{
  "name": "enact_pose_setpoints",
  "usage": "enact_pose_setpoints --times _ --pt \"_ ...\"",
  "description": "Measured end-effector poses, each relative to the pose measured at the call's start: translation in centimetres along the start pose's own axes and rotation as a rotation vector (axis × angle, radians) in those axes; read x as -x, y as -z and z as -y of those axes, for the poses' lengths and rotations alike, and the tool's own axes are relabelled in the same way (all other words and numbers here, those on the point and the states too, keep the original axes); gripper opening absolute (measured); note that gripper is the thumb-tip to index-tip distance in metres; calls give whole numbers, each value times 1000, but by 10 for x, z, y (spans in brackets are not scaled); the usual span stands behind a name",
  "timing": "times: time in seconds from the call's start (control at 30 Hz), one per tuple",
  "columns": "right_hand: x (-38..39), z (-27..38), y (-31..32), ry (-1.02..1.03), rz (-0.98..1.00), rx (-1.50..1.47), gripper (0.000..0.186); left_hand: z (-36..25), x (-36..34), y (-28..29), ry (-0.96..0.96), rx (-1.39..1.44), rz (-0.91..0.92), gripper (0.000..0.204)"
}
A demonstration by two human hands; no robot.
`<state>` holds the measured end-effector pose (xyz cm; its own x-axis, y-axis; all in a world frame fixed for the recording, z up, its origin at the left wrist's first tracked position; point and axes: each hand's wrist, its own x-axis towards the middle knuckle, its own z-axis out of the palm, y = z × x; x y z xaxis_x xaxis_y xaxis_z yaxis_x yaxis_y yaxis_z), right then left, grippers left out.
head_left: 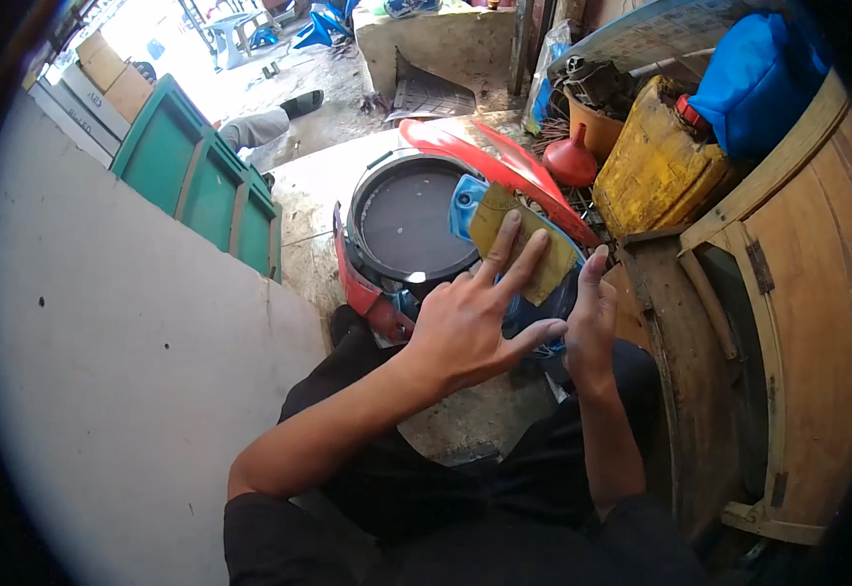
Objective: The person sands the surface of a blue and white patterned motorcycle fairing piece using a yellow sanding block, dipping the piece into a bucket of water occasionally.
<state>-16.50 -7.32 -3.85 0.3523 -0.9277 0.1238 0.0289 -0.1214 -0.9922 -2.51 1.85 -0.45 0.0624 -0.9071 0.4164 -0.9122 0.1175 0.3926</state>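
A yellowish-brown sheet of sandpaper [505, 227] lies on a glossy blue plastic panel [464, 203] in front of me. My left hand [470, 327] reaches across with its fingers spread, two fingertips resting flat on the sheet and the thumb stretched toward my other hand. At the panel's right edge is my right hand [592, 327], thumb pointing up and the other fingers mostly hidden; it appears to hold the panel there. Most of the panel's lower part is covered by my hands. Just beyond, to the left, stands a black basin [356, 230] of dark liquid.
Curved red plastic panels [485, 164] lie behind the basin, and another red piece [358, 283] leans at its left. To the right are a yellow jerrycan [656, 161], a red funnel [571, 158] and wooden furniture [807, 264]. A white wall [143, 342] bounds the left.
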Motion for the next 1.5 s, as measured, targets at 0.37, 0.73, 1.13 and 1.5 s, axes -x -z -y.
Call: enact_pose_setpoints --times 0.37,0.73,1.13,1.5 --pt "0 -3 -3 -10 58 -66 60 29 -27 13 294 117 273 92" --pt "2 30 -1 -41 -21 -41 62 11 -10 -7 110 92 166 87" --pt "-12 12 -4 -223 -72 -370 64 35 -23 -6 93 138 161 72" --pt "-12 7 -4 -258 -96 -453 75 22 -17 10 -4 71 183 68"
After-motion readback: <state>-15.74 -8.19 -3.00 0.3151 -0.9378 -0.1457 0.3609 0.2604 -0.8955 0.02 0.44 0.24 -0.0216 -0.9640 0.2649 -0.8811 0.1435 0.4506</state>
